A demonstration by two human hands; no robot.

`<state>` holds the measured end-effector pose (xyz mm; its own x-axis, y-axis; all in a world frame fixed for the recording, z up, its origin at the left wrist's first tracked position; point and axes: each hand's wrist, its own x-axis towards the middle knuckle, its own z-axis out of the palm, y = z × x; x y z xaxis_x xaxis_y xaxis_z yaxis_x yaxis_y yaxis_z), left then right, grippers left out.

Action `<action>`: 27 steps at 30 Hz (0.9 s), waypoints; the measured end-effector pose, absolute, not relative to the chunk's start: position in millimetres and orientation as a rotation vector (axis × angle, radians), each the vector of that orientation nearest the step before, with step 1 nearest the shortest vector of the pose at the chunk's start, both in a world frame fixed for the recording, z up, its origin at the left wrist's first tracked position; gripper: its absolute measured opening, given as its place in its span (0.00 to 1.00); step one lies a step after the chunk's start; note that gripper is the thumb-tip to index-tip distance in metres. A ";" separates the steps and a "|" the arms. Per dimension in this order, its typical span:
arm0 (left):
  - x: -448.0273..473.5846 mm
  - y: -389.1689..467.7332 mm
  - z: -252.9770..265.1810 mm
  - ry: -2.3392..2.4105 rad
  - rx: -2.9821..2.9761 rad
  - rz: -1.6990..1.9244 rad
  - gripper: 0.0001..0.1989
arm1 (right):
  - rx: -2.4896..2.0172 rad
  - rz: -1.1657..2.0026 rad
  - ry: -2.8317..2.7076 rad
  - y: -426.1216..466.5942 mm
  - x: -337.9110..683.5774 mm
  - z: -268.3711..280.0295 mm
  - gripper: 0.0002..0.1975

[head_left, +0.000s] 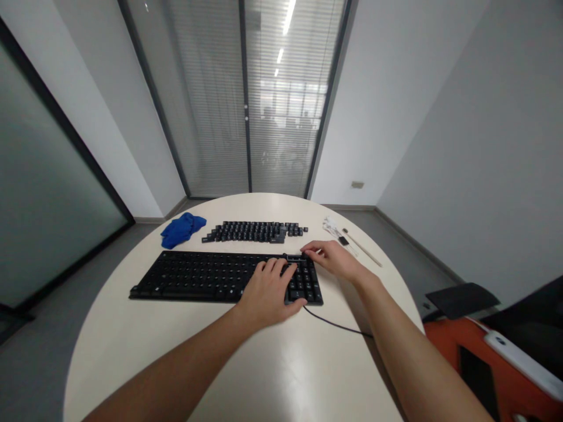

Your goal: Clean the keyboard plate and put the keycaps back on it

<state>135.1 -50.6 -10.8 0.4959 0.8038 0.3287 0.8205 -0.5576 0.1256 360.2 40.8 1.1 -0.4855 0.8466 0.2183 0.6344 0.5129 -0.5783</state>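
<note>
Head: 2 loosely curled hands (269, 288) on keyboard (197, 276)

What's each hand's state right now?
Left hand: open, fingers spread over the keyboard's right end.
Right hand: fingertips drawn in at the keyboard's far right corner; can't tell if they grip anything.

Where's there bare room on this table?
There's room between left forearm, keyboard and the table's left edge; also between the forearms, before the cable. Crowded: the far side, with cloth, loose keys and brush; keyboard's right end, with left hand and right hand.
</note>
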 end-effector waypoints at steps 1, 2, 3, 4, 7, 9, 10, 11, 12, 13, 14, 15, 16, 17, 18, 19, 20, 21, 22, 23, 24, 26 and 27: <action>135.0 -50.6 -10.6 -1.453 -2.676 -0.549 0.34 | -1.215 0.579 -2.286 40.4 360.4 1.9 0.12; 135.0 -50.6 -10.4 -1.452 -2.676 -0.549 0.34 | -1.220 0.571 -2.294 40.1 360.3 2.6 0.12; 135.0 -50.6 -10.2 -1.452 -2.676 -0.549 0.34 | -1.226 0.563 -2.300 39.8 360.1 3.4 0.12; 135.0 -50.6 -10.2 -1.452 -2.676 -0.550 0.34 | -1.231 0.554 -2.302 39.5 359.6 4.3 0.12; 134.7 -50.5 -10.4 -1.448 -2.676 -0.557 0.34 | -1.230 0.535 -2.295 37.9 357.8 7.4 0.11; 134.4 -50.5 -10.6 -1.446 -2.674 -0.563 0.34 | -1.220 0.528 -2.294 36.9 357.0 9.4 0.11; 134.3 -50.5 -10.7 -1.445 -2.673 -0.564 0.34 | -1.218 0.525 -2.300 36.5 356.9 10.0 0.10; 134.2 -50.6 -10.8 -1.444 -2.674 -0.564 0.34 | -1.217 0.523 -2.305 36.3 356.8 10.3 0.10; 134.1 -50.5 -10.9 -1.443 -2.674 -0.563 0.34 | -1.217 0.521 -2.308 36.3 356.9 10.3 0.10; 134.2 -50.5 -11.0 -1.444 -2.674 -0.563 0.34 | -1.218 0.523 -2.305 36.3 356.9 10.0 0.10; 134.3 -50.5 -11.1 -1.445 -2.673 -0.563 0.34 | -1.219 0.530 -2.297 36.5 356.7 9.4 0.10; 134.5 -50.4 -11.3 -1.445 -2.673 -0.563 0.34 | -1.217 0.542 -2.287 36.6 356.4 8.7 0.10; 134.7 -50.4 -11.5 -1.447 -2.672 -0.564 0.34 | -1.212 0.554 -2.276 36.6 355.8 8.0 0.10; 134.9 -50.3 -11.8 -1.449 -2.672 -0.565 0.34 | -1.204 0.568 -2.268 36.6 354.9 7.3 0.10; 135.2 -50.3 -12.1 -1.450 -2.672 -0.565 0.34 | -1.194 0.584 -2.261 36.4 353.9 6.8 0.10; 135.4 -50.2 -12.5 -1.451 -2.672 -0.564 0.34 | -1.183 0.598 -2.257 36.2 352.8 6.5 0.10; 135.6 -50.2 -13.0 -1.453 -2.670 -0.562 0.34 | -1.170 0.611 -2.257 35.9 351.6 6.4 0.10; 135.7 -50.1 -13.4 -1.455 -2.667 -0.560 0.34 | -1.159 0.620 -2.256 35.6 350.4 6.4 0.10; 135.8 -50.1 -13.8 -1.457 -2.665 -0.559 0.34 | -1.149 0.628 -2.256 35.2 349.3 6.5 0.10; 135.9 -50.1 -14.1 -1.457 -2.665 -0.558 0.34 | -1.142 0.636 -2.255 34.8 348.3 6.7 0.10; 135.9 -50.1 -14.2 -1.458 -2.665 -0.560 0.34 | -1.137 0.643 -2.251 34.3 347.4 7.0 0.10; 135.8 -50.1 -14.2 -1.457 -2.669 -0.566 0.34 | -1.129 0.665 -2.239 33.2 345.8 7.6 0.10; 135.7 -50.2 -13.9 -1.457 -2.669 -0.568 0.33 | -1.123 0.679 -2.234 32.6 345.1 7.8 0.10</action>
